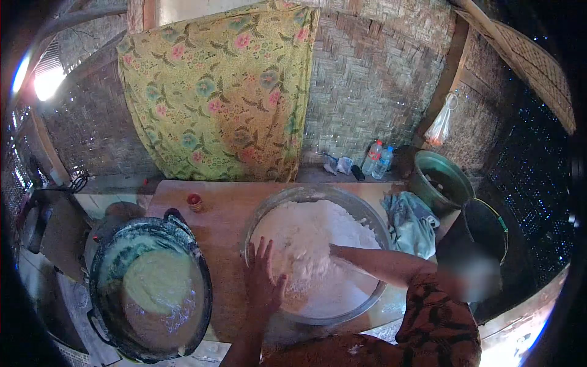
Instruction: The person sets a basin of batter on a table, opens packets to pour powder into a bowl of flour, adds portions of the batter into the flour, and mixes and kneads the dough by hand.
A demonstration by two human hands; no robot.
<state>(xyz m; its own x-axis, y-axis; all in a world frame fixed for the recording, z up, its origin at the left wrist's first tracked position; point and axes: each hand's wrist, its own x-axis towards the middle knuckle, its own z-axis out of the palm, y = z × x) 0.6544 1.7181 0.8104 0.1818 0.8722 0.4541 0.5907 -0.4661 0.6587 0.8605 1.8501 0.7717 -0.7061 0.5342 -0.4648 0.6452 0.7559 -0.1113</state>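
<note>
A wide round metal basin (382,229) full of pale flour or dough (306,226) stands on the wooden table (226,244). My left hand (263,275) rests at the basin's left rim with its fingers spread, and nothing is in it. From the right, my right forearm reaches over the basin, and my right hand (321,255) is sunk in the pale mass, its fingers hidden. To the left, a dark basin with handles (205,287) contains a smooth pale dough (158,281).
A small red container (194,202) sits behind the basins. At the back right are two bottles (382,162), a cloth (413,226), a green bucket (443,186) and a dark bucket (468,238). A patterned curtain (220,92) hangs on the woven wall.
</note>
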